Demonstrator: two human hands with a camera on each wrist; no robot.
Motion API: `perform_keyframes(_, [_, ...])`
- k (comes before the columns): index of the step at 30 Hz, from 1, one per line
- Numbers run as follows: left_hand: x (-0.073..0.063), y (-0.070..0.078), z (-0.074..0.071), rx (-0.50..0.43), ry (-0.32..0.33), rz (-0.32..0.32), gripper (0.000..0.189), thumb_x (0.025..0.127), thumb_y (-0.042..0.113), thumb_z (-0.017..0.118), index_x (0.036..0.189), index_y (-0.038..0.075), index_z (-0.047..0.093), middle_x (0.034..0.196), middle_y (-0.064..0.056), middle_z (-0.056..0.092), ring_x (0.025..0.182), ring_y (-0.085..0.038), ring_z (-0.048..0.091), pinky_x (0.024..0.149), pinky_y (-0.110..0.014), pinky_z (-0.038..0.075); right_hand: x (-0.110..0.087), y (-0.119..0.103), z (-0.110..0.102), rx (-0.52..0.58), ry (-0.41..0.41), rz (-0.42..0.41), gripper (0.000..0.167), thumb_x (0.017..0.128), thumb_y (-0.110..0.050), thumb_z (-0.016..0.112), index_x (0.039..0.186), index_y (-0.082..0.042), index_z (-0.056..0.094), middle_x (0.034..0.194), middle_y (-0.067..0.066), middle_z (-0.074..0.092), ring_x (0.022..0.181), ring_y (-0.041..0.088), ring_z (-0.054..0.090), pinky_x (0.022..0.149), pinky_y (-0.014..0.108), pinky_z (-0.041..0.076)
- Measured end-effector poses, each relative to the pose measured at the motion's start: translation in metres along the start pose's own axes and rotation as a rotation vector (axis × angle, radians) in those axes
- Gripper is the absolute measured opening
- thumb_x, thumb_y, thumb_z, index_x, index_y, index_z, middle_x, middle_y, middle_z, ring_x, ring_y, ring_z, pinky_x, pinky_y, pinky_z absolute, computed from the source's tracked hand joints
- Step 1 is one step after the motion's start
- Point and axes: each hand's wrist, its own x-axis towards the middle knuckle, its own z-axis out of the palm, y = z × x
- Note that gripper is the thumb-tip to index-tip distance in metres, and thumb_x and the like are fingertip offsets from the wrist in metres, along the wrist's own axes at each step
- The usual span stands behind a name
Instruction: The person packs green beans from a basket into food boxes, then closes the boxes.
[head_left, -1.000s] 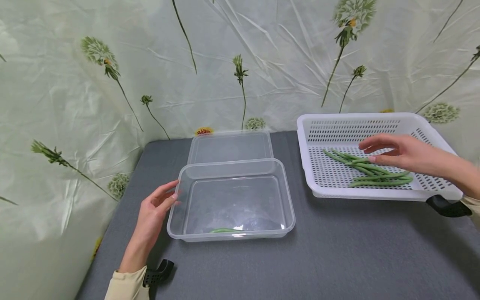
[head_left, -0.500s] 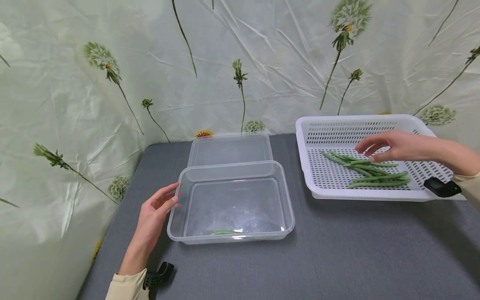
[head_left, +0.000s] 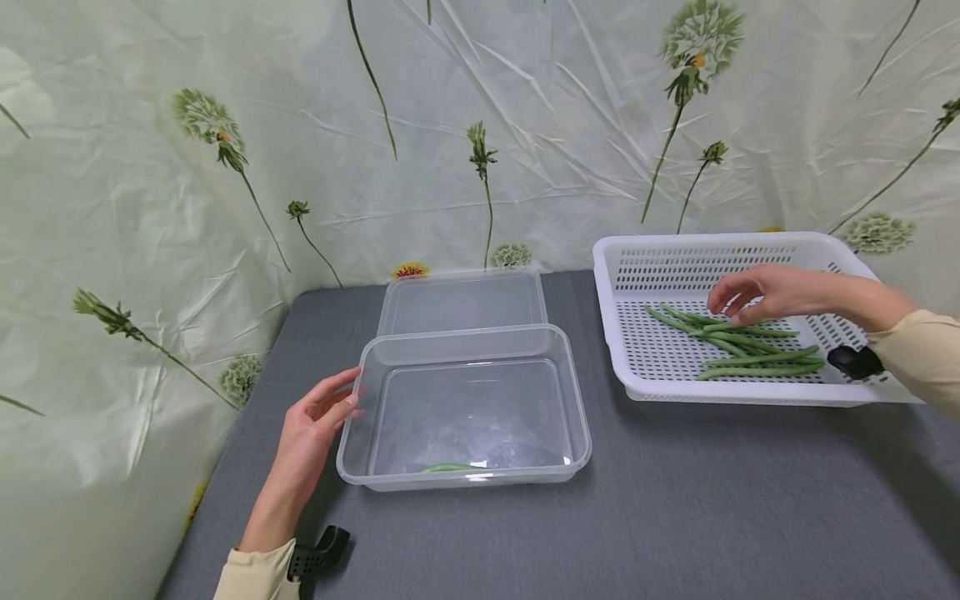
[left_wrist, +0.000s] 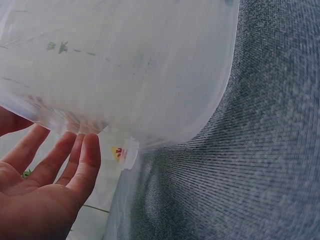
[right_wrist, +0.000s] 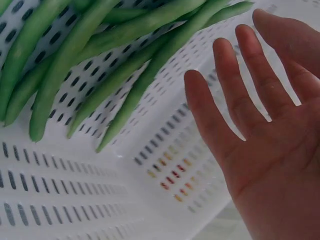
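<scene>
My left hand (head_left: 300,442) is at the left side of a clear plastic food container (head_left: 472,408). In the left wrist view its nearly straight fingers (left_wrist: 85,165) touch the container's outer wall. One green bean (head_left: 452,467) lies inside, along the near wall. To the right, a white perforated basket (head_left: 742,390) holds a small pile of green beans (head_left: 761,362). Over that pile hovers my right hand (head_left: 787,293), fingers loosely bent and apart. The right wrist view shows its palm bare, with several beans (right_wrist: 130,65) beyond the fingertips.
Behind the container lies its flat clear lid (head_left: 465,304), partly covered by the container's far rim. A grey cloth (head_left: 637,517) covers the table. A flower-printed sheet (head_left: 420,192) hangs behind and on the left. Each wrist wears a black band (head_left: 318,552).
My right hand has shifted slightly left and away over the beans, its forearm and sleeve coming further into view. The left hand stays at the container. The view has tilted slightly.
</scene>
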Motion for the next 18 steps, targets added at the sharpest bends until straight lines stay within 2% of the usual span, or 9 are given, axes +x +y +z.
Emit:
perform_keyframes(3, [0.0,-0.001,0.0,-0.003,-0.001,0.004,0.045,0.101,0.019,0.059,0.141,0.001,0.049,0.144,-0.014,0.046,0.124,-0.021,0.055,0.09,-0.026,0.05,0.003,0.009,-0.002,0.007,-0.036,-0.022,0.025,0.09,0.005,0.066,0.114,0.009,0.059,0.106,0.012,0.064,0.097,0.007,0.063,0.077,0.024,0.055])
perform_keyframes(7, [0.0,-0.002,0.0,-0.009,-0.001,0.005,0.045,0.101,0.018,0.059,0.141,0.0,0.05,0.144,-0.014,0.047,0.124,-0.023,0.055,0.09,-0.026,0.051,0.005,0.018,-0.003,0.03,-0.065,0.011,0.028,0.089,0.004,0.068,0.114,0.013,0.058,0.106,0.015,0.064,0.097,0.006,0.062,0.076,0.025,0.055])
perform_keyframes(10, [0.0,-0.002,0.0,-0.007,0.0,0.004,0.045,0.101,0.018,0.059,0.141,0.0,0.05,0.144,-0.015,0.046,0.124,-0.023,0.055,0.09,-0.027,0.051,0.007,0.023,-0.001,0.059,-0.064,0.088,0.031,0.085,0.005,0.07,0.115,0.01,0.06,0.106,0.014,0.064,0.095,0.009,0.063,0.077,0.025,0.055])
perform_keyframes(14, [0.001,-0.002,-0.001,-0.002,0.001,0.007,0.045,0.101,0.019,0.059,0.141,0.0,0.05,0.144,-0.015,0.047,0.124,-0.023,0.055,0.09,-0.027,0.051,0.008,0.028,0.003,0.034,-0.063,0.144,0.038,0.081,0.005,0.073,0.117,0.005,0.061,0.108,0.01,0.064,0.095,0.01,0.061,0.079,0.025,0.054])
perform_keyframes(18, [0.0,-0.002,-0.001,-0.012,-0.003,0.01,0.045,0.101,0.018,0.059,0.141,0.0,0.05,0.143,-0.015,0.047,0.124,-0.023,0.055,0.09,-0.026,0.051,0.011,0.032,0.006,0.018,-0.062,0.125,0.042,0.077,0.009,0.072,0.117,0.005,0.061,0.106,0.009,0.063,0.093,0.01,0.06,0.077,0.025,0.054])
